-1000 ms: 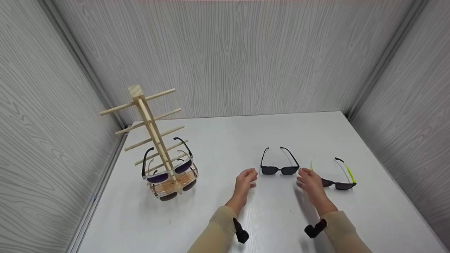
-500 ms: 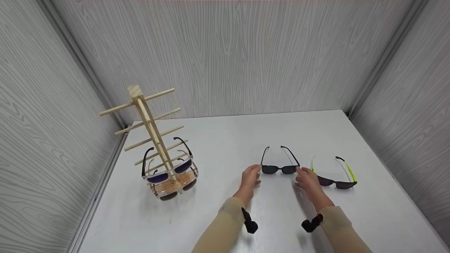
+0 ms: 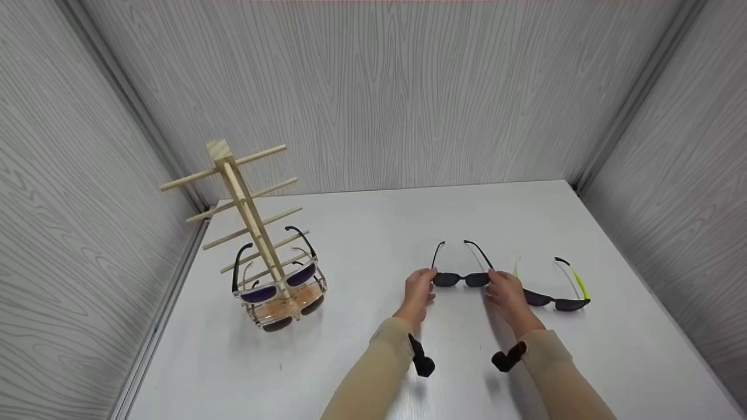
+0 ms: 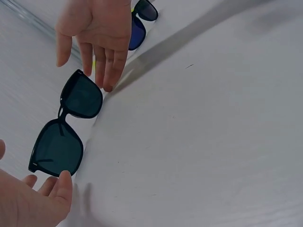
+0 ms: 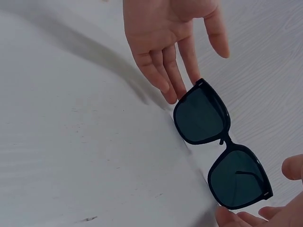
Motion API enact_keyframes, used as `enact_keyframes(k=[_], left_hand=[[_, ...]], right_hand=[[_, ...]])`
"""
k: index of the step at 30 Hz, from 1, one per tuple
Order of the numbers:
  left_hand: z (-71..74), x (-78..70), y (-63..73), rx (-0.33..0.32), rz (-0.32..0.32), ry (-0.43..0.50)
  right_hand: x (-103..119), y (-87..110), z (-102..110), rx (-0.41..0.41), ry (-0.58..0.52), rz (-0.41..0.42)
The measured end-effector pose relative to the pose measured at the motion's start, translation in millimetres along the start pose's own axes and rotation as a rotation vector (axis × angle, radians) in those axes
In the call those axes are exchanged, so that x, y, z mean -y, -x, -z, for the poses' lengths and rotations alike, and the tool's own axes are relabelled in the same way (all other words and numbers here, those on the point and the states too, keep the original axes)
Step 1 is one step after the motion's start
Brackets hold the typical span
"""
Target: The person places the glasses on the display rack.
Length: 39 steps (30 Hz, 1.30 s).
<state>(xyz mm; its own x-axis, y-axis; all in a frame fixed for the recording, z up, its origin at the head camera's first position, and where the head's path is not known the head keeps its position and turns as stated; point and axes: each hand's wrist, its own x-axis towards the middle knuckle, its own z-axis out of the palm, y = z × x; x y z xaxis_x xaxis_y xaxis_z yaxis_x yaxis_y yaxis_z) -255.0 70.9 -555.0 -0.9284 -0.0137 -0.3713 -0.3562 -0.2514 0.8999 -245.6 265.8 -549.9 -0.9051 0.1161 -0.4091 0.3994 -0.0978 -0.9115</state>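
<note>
Black sunglasses (image 3: 477, 280) with dark lenses lie on the white table, temples unfolded and pointing away from me. My left hand (image 3: 416, 293) is at their left end, fingertips right at the frame's corner. At the other end is my right hand (image 3: 506, 293), its fingertips close against the right hinge. In the left wrist view, the left fingers (image 4: 60, 189) reach the lower rim of a lens, with the thumb apart. The right wrist view has the right fingertips (image 5: 226, 216) at the lens edge, the thumb likewise spread away.
A wooden display rack (image 3: 248, 216) with several pegs stands at the left. Clear-framed sunglasses (image 3: 259, 294) hang low on it, above another pair with brownish lenses (image 3: 277, 324). Sunglasses with yellow-green temples (image 3: 579, 286) lie right of my right hand. Grey wood-patterned walls (image 3: 373, 99) enclose the table.
My left hand has moved right and forward to the left end of the black sunglasses. My right hand has shifted slightly inward to their right end.
</note>
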Motion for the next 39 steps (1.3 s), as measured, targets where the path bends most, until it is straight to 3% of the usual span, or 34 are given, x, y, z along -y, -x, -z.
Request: enact_keyframes(k=[11,25,32,39], left_hand=[[6.3,11.3,-9.9,-0.003,-0.002,-0.115],[0.0,7.4,-3.2,-0.024,-0.063,-0.182],[-0.2,8.4,0.5,0.000,-0.031,-0.130],[6.0,8.1,1.9,0.047,-0.006,-0.061]], right_hand=[[-3,-10.7,-2,-0.060,0.022,-0.018],[-5,-11.6,-9,-0.147,0.021,0.018],[-5,-6.2,-9,-0.189,-0.007,0.021],[-5,-1.6,-8,-0.169,-0.035,-0.003]])
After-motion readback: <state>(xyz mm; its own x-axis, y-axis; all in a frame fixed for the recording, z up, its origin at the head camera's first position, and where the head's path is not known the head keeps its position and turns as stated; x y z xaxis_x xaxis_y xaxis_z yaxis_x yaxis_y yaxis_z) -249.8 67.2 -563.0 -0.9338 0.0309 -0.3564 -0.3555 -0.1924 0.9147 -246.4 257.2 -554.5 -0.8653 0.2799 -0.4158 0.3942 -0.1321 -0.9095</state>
